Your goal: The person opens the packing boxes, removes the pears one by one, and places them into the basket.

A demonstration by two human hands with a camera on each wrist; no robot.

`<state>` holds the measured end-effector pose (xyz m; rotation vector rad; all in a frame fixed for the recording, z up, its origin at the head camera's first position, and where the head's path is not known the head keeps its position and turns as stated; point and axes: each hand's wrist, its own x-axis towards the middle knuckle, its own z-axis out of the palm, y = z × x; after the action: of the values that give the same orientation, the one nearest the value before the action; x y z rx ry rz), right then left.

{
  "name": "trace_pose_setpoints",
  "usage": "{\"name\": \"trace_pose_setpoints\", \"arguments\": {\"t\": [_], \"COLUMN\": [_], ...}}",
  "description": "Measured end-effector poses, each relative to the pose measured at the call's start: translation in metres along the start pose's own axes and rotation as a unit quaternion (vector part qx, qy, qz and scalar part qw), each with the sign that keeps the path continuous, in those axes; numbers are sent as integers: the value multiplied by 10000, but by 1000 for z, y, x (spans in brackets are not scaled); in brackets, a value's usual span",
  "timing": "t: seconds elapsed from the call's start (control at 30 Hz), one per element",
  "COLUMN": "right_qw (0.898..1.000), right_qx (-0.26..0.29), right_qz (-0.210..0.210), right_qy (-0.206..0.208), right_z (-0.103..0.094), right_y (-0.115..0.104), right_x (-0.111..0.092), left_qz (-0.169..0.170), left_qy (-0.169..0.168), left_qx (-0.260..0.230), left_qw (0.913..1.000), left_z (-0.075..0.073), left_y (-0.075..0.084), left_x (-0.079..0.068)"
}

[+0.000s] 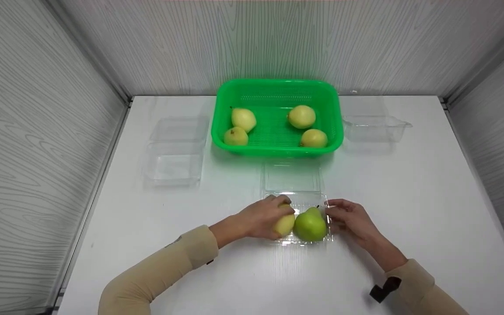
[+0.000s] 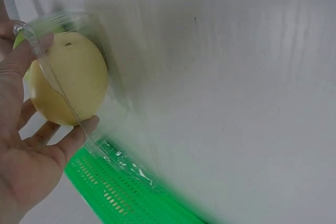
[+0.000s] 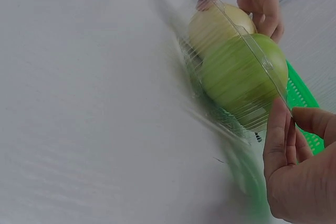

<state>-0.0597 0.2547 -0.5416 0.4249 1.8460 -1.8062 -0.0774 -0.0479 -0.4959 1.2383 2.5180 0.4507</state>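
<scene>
In the head view an open clear plastic clamshell box (image 1: 298, 242) lies near the middle of the table, its lid (image 1: 292, 177) folded back toward the basket. My left hand (image 1: 266, 217) grips a pale yellow pear (image 2: 71, 80) in the left part of the box, fingers and thumb around it. Beside that fruit a green pear (image 1: 310, 225) sits in the right part, its stem toward the back. At the box's right end my right hand (image 1: 351, 218) pinches the rim between thumb and fingers, plainest in the right wrist view.
A green basket (image 1: 278, 151) at the back holds several yellow pears, such as one pear (image 1: 302, 117) at its right. One more open clear box (image 1: 174, 168) stands at the left, another clear box (image 1: 376, 129) at the back right. Wood-patterned panels (image 1: 173, 48) enclose the table.
</scene>
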Motion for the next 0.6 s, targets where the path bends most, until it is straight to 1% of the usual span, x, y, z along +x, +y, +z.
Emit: {"name": "trace_pose_setpoints", "arguments": {"t": [0.17, 0.3, 0.4, 0.6], "right_qw": [10000, 10000, 9999, 9999], "right_qx": [-43, -16, 62, 99], "right_qz": [-5, 24, 24, -3], "right_qy": [-40, -50, -81, -128], "right_z": [0, 0, 0, -1], "right_y": [0, 0, -1, -2], "right_x": [1, 0, -1, -2], "left_qz": [99, 138, 198, 485], "left_qy": [46, 78, 201, 636], "left_qx": [-267, -408, -461, -456], "left_qw": [9996, 9990, 9985, 9958], "left_z": [2, -1, -7, -23], "left_y": [-5, -7, -9, -14], "left_x": [1, 1, 1, 1]}}
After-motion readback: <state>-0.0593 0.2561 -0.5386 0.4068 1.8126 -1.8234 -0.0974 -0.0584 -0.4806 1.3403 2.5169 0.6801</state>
